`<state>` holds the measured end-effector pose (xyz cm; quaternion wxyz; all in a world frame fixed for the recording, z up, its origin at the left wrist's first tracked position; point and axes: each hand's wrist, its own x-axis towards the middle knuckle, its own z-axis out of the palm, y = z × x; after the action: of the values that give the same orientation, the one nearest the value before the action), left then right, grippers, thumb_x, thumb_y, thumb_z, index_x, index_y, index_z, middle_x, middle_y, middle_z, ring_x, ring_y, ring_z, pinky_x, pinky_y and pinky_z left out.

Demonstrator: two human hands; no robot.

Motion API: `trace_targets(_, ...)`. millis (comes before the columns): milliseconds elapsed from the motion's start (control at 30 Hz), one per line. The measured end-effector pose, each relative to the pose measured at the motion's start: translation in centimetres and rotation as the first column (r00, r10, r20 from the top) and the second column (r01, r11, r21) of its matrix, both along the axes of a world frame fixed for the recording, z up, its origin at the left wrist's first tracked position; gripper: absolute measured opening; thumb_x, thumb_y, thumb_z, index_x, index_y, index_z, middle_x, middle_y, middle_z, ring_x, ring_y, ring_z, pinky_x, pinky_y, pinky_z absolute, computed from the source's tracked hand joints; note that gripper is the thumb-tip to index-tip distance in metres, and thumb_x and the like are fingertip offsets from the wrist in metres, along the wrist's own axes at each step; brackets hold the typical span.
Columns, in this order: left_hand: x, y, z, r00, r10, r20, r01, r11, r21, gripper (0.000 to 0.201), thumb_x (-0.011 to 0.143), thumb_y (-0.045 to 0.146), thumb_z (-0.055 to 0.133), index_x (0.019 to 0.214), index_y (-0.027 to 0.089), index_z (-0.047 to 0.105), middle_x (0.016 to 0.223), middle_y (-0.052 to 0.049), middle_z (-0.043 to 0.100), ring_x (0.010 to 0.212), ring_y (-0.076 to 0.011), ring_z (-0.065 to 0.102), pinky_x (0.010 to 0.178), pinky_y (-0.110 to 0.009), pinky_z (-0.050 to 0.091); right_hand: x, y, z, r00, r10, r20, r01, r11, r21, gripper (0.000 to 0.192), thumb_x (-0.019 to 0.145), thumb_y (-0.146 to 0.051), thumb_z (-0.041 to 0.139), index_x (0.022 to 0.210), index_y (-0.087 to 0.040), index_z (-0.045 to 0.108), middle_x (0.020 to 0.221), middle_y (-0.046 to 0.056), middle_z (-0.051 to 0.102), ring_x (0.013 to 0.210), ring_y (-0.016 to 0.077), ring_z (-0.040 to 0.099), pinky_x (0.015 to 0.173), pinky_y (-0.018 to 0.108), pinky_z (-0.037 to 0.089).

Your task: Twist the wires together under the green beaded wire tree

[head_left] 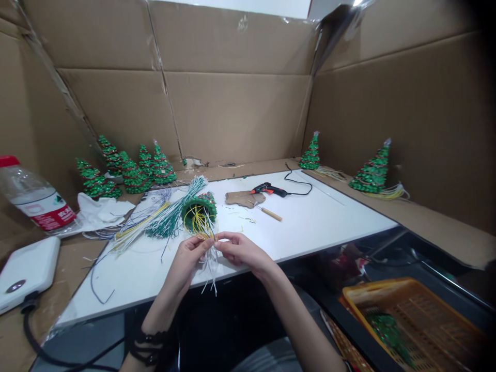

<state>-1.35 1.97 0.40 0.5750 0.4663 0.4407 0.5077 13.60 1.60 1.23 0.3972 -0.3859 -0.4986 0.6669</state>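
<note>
Green trees point(163, 168), 5 in number, stand at far left, beyond a green-and-white wire bundle point(166, 222) on the white board point(310, 227). Left hand point(188, 258): thumb and fingers clamped on yellow and white wires point(212, 258) that emerge from 1 tipped tree point(210, 205), its hollow base facing near, just beyond the hands. Right hand point(244, 252): fingertips pinched on the same wires. Farther right: glue gun point(271, 190) and wooden-handled tool point(272, 214); at far right, 2 upright trees point(374, 170); near right, orange basket point(377, 285).
</note>
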Motion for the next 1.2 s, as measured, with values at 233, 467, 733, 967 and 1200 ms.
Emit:
trace_targets(233,-0.02,-0.06,0.11,1.0,-0.001,0.022,0.001,1.0,-0.031,0.025,0.056,0.034,0.076,0.061,0.013,0.063,0.049,0.005,0.047,0.043,-0.004,0.029,0.042,-0.019,0.02,0.12,0.12,-0.22,0.998,0.064,0.006,-0.065,0.996,0.062,0.028,0.071,-0.04,0.062,0.064,-0.014,0.052,0.044,-0.01,0.035,0.038,0.0018,0.021,0.039,0.02,0.011)
trace_targets(467,0.04,-0.05,-0.02,0.998,-0.008,0.057,0.01,0.999,-0.033,0.025,0.056,0.033,0.076,0.061,0.013,0.061,0.048,0.006,0.044,0.044,-0.0041,0.029,0.042,-0.019,0.02,0.39,0.39,-0.32,0.992,0.113,0.048,-0.116,0.992,0.058,0.026,0.075,-0.04,0.059,0.069,-0.015,0.054,0.044,-0.01,0.036,0.036,0.002,0.021,0.038,0.021,0.01)
trace_targets(733,-0.15,0.1,-0.4,0.999,-0.025,0.048,0.027,0.999,-0.027,0.025,0.061,0.033,0.073,0.061,0.013,0.06,0.05,0.005,0.046,0.044,-0.0039,0.029,0.043,-0.018,0.021,0.1,0.37,-0.63,0.996,0.077,0.035,-0.08,0.992,0.095,0.025,0.076,-0.039,0.056,0.072,-0.014,0.058,0.04,-0.011,0.032,0.036,0.0032,0.019,0.039,0.022,0.01)
trace_targets(967,0.13,-0.06,-0.02,0.998,-0.02,0.052,0.021,1.0,-0.014,0.027,0.062,0.035,0.073,0.061,0.012,0.059,0.051,0.005,0.046,0.045,-0.004,0.03,0.043,-0.017,0.022,-0.17,0.06,-0.26,0.999,0.026,0.047,-0.03,0.995,0.09,0.025,0.076,-0.039,0.056,0.07,-0.015,0.056,0.041,-0.01,0.032,0.036,0.0032,0.018,0.039,0.022,0.009)
trace_targets(1200,0.24,-0.09,0.16,0.999,-0.001,0.039,0.002,1.0,-0.031,0.03,0.059,0.038,0.073,0.062,0.012,0.059,0.05,0.006,0.043,0.045,-0.0046,0.029,0.043,-0.019,0.022,-0.32,-0.17,-0.04,0.998,-0.004,0.064,-0.002,0.995,0.101,0.023,0.077,-0.037,0.055,0.069,-0.015,0.056,0.043,-0.01,0.032,0.038,0.0034,0.018,0.039,0.021,0.009)
